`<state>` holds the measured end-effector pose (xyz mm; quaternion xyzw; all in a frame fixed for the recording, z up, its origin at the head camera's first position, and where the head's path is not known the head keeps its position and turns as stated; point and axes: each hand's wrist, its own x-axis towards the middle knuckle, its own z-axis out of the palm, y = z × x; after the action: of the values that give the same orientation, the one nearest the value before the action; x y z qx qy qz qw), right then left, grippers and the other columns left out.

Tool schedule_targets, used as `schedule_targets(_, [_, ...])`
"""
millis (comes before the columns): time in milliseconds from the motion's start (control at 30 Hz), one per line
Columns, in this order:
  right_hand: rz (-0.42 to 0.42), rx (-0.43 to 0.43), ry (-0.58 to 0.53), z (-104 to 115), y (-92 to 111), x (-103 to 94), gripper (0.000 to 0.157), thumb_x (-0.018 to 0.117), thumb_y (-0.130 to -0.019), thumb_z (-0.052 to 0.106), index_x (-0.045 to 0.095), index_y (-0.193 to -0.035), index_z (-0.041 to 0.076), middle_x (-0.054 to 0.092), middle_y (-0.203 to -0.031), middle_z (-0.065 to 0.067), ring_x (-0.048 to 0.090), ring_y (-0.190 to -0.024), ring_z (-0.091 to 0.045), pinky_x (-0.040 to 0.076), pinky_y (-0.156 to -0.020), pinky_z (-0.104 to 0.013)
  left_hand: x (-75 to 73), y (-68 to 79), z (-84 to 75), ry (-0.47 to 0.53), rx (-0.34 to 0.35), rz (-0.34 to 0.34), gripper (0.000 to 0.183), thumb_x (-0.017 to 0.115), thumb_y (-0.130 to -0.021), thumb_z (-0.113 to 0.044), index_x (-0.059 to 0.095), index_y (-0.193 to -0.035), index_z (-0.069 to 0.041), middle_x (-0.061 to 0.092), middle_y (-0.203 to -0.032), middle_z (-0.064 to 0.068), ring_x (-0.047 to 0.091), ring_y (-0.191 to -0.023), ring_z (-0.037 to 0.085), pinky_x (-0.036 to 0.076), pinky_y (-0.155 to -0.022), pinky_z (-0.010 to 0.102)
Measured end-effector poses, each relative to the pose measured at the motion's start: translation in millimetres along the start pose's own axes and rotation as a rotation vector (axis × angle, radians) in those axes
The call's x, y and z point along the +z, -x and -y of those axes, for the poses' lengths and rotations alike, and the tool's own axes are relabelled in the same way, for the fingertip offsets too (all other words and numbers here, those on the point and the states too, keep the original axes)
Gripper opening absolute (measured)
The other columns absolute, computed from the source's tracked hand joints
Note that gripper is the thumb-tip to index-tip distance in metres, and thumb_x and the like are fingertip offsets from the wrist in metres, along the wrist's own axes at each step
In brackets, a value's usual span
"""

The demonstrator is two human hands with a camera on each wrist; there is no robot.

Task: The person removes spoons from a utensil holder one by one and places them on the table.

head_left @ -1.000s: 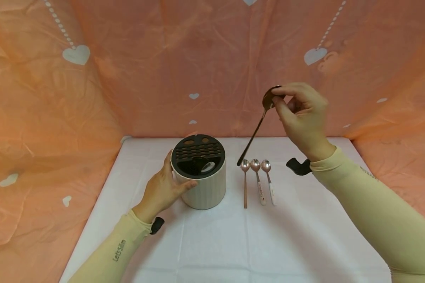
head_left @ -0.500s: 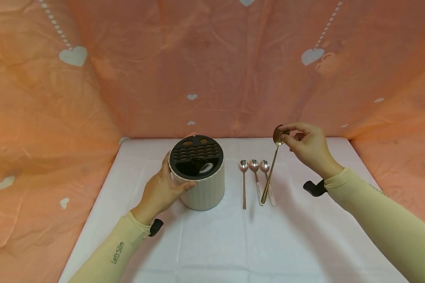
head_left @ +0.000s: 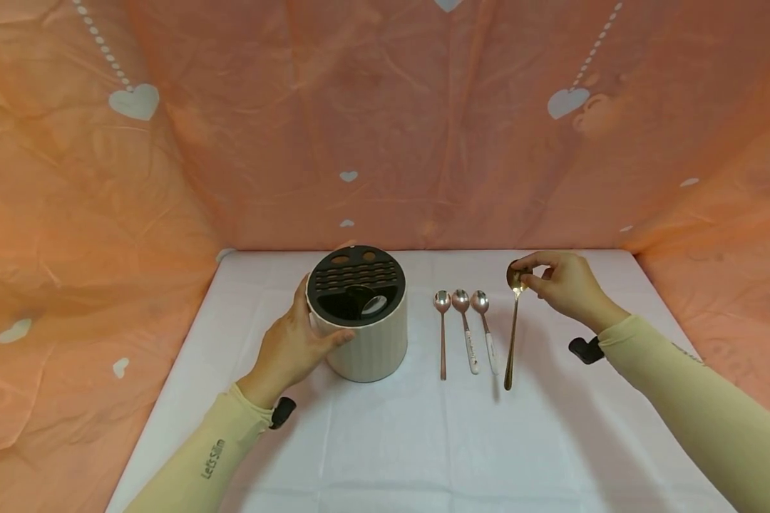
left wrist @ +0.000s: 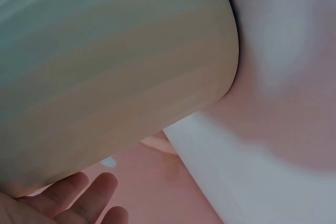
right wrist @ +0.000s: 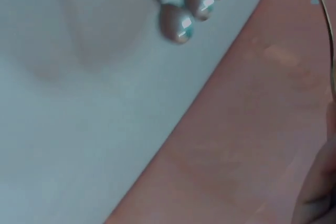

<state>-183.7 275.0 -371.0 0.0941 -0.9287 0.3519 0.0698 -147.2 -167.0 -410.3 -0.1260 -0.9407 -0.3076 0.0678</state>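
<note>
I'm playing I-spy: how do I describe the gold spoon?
On the white table, find the pot, then three spoons lying to its right. Next comes the gold spoon, pinched at its bowl by the right hand; the others have silvery bowls and nobody holds them.

Dark "Let's Slim" on the left sleeve (head_left: 199, 456), print on right sleeve (head_left: 686, 402) and spoon handles (head_left: 472, 354) illegible

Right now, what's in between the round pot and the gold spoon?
Three spoons lie side by side on the white cloth between the pot and the gold spoon; the head view shows them.
</note>
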Motion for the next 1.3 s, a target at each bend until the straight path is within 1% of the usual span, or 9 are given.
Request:
schedule_targets(33, [0.016,0.003,0.01,-4.7,0.3,0.6,0.022,0.071,-0.088,0.003,0.078,-0.106,0.014,0.072,-0.083,-0.005,0.055,-0.048,-0.016,0.039,-0.042,-0.029,0.1,0.4,0.0,0.001,-0.002,0.001,0.116,0.076,-0.077,-0.064,0.006,-0.16,-0.024,0.058,-0.131,0.028,0.063,-0.104,0.047,0.047,-0.079,0.06])
schedule_targets(133, [0.066,0.011,0.033,-18.7,1.0,1.6,0.021,0.071,-0.089,0.003,0.077,-0.105,0.013,0.073,-0.082,-0.003,0.054,-0.048,-0.016,0.041,-0.044,-0.029,0.7,1.7,-0.3,0.003,-0.004,0.007,0.116,0.077,-0.077,-0.063,0.007,-0.16,-0.023,0.058,-0.13,0.028,0.062,-0.104,0.047,0.047,-0.079,0.06])
schedule_targets(233, [0.12,0.028,0.034,-31.0,1.1,2.0,0.02,0.071,-0.089,0.002,0.077,-0.103,0.013,0.073,-0.089,-0.005,0.053,-0.051,-0.016,0.043,-0.047,-0.029,1.3,2.7,-0.1,0.001,0.0,0.009,0.116,0.077,-0.077,-0.063,0.006,-0.16,-0.022,0.059,-0.128,0.029,0.063,-0.104,0.047,0.047,-0.079,0.06])
schedule_targets(367, [0.162,0.052,0.031,-43.2,-1.2,3.0,0.017,0.071,-0.09,0.003,0.077,-0.102,0.013,0.072,-0.099,-0.008,0.052,-0.053,-0.017,0.046,-0.051,-0.03,2.0,2.6,0.1,-0.005,0.003,0.004,0.116,0.076,-0.078,-0.064,0.006,-0.16,-0.022,0.059,-0.129,0.03,0.063,-0.103,0.047,0.048,-0.077,0.06])
schedule_targets(533, [0.191,0.057,0.027,-53.6,-5.9,6.9,0.016,0.072,-0.09,0.004,0.077,-0.103,0.011,0.072,-0.099,-0.009,0.053,-0.055,-0.018,0.049,-0.053,-0.03,2.5,1.5,-1.2,0.004,0.005,0.004,0.116,0.077,-0.077,-0.063,0.007,-0.16,-0.022,0.058,-0.13,0.029,0.063,-0.104,0.046,0.048,-0.077,0.059])
schedule_targets(733, [0.221,0.052,-0.004,-62.3,-11.1,12.9,0.018,0.071,-0.089,0.0,0.077,-0.103,0.009,0.073,-0.102,-0.009,0.054,-0.057,-0.019,0.052,-0.057,-0.031,1.6,-0.7,-1.8,0.005,0.023,-0.002,0.115,0.077,-0.077,-0.063,0.007,-0.16,-0.022,0.059,-0.128,0.028,0.063,-0.103,0.046,0.048,-0.078,0.06])
schedule_targets(933, [0.261,0.048,-0.04,-64.1,-15.2,21.1,0.019,0.071,-0.089,-0.001,0.077,-0.104,0.009,0.073,-0.1,-0.007,0.055,-0.058,-0.02,0.051,-0.058,-0.031,-2.3,0.8,-1.0,-0.004,0.006,-0.008,0.115,0.077,-0.077,-0.063,0.007,-0.159,-0.023,0.062,-0.125,0.027,0.064,-0.101,0.046,0.048,-0.077,0.059])
schedule_targets(1200, [0.254,0.054,-0.062,-71.4,-20.8,31.9,0.019,0.072,-0.087,-0.002,0.077,-0.102,0.008,0.072,-0.1,-0.009,0.056,-0.06,-0.02,0.051,-0.058,-0.03,-1.5,0.9,-0.1,-0.005,-0.002,-0.002,0.115,0.076,-0.078,-0.063,0.007,-0.16,-0.021,0.061,-0.125,0.028,0.064,-0.101,0.046,0.048,-0.076,0.059])
schedule_targets(1300, [0.254,0.057,-0.067,-75.0,-23.2,36.7,0.019,0.071,-0.087,-0.002,0.077,-0.101,0.008,0.072,-0.1,-0.008,0.058,-0.069,-0.023,0.051,-0.059,-0.03,-0.8,0.9,-1.1,-0.001,-0.003,0.003,0.114,0.076,-0.078,-0.063,0.007,-0.16,-0.021,0.061,-0.126,0.028,0.064,-0.102,0.046,0.048,-0.076,0.059])
